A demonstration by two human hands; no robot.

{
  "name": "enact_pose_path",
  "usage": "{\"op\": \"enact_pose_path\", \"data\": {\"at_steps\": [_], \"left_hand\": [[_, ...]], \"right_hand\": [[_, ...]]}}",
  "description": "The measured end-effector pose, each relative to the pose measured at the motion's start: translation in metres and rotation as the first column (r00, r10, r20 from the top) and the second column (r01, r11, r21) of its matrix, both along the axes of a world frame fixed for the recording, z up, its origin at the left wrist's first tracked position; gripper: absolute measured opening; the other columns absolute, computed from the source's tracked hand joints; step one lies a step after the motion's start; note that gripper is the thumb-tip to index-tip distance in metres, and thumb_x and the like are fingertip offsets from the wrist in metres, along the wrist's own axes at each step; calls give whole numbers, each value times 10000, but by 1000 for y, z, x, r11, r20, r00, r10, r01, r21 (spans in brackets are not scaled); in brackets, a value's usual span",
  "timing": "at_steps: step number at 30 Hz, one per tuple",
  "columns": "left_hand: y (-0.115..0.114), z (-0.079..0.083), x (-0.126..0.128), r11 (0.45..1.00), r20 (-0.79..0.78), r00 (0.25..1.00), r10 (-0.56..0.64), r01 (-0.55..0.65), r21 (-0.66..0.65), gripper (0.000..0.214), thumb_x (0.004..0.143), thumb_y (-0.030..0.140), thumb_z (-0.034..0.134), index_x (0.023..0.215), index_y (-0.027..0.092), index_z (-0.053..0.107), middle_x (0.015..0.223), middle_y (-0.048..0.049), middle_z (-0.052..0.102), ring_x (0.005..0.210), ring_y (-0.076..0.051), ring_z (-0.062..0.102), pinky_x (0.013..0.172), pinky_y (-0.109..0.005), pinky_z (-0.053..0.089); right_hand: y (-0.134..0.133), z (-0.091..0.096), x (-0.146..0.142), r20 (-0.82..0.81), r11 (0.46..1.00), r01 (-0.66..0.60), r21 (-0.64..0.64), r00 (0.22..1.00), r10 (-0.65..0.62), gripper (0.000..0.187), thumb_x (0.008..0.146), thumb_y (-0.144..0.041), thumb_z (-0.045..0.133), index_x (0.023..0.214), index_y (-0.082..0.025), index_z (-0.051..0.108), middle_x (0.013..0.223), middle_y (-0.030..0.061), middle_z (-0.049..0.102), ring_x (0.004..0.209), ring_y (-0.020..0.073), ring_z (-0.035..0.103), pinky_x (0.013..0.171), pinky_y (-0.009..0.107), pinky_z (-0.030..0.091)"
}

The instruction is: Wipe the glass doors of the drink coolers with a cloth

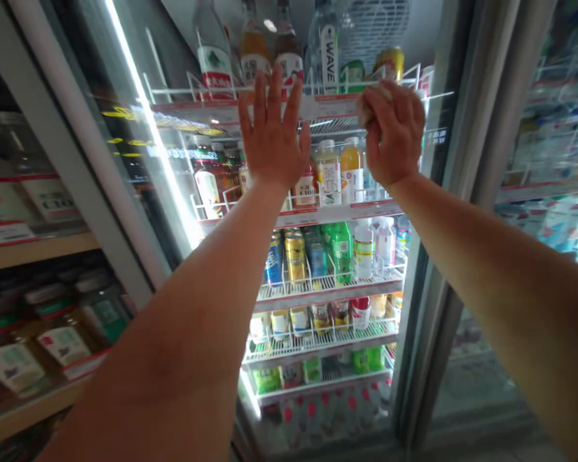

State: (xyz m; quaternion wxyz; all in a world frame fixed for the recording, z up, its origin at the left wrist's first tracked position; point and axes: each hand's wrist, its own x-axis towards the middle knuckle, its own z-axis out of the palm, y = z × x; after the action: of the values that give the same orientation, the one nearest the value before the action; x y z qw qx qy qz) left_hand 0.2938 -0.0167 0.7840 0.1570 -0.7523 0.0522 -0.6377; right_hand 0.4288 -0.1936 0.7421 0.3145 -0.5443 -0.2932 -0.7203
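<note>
Both my arms reach up into an open drinks fridge. My left hand (272,131) is open, fingers stretched flat and upward, against the front edge of the top wire shelf (327,102). My right hand (395,131) is closed round a crumpled whitish cloth (368,106) pressed on that same shelf edge to the right. Tall bottles (253,48) and a clear bottle marked WAVE (328,54) stand on the top shelf just behind my hands.
Lower wire shelves hold several cans (295,255), green bottles (340,250) and small drinks. The open glass door (125,147) swings out to the left. Wooden shelves with jars (62,343) stand far left. Another fridge door (549,160) is closed on the right.
</note>
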Motion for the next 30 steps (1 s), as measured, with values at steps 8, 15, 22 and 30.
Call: {"op": "enact_pose_path", "data": {"at_steps": [8,15,22,30], "left_hand": [[4,0,1,987,-23,988,-154,153,-39,651,928,384,397,1570,303,332,1639,133,103,1546,-190,0,1292,-419,-109],[6,2,5,984,-28,984,-175,174,-48,649,927,392,426,1564,342,314,1627,187,82,1541,-150,-66,1287,-403,-141],[4,0,4,984,-24,985,-172,171,-50,631,941,385,416,1562,304,338,1641,147,103,1544,-186,-37,1293,-413,-128],[4,1,2,985,-17,986,-165,164,-49,631,935,485,414,1551,375,332,1621,183,151,1537,-147,-63,1293,-399,-96]], "right_hand": [[0,-10,-5,54,992,46,-120,998,-39,467,941,-253,437,1394,-297,539,1488,16,487,1368,251,402,1190,445,303],[3,-13,2,-28,988,14,151,1000,-10,461,969,-209,361,1383,-305,539,1458,28,511,1338,254,415,1166,476,317],[3,-20,1,7,995,-27,96,1000,26,482,960,-192,389,1400,-316,542,1463,28,514,1341,272,438,1160,527,333],[3,-27,-6,26,993,86,-81,996,-84,479,952,-223,421,1405,-316,547,1487,4,489,1381,273,432,1168,513,373]]}}
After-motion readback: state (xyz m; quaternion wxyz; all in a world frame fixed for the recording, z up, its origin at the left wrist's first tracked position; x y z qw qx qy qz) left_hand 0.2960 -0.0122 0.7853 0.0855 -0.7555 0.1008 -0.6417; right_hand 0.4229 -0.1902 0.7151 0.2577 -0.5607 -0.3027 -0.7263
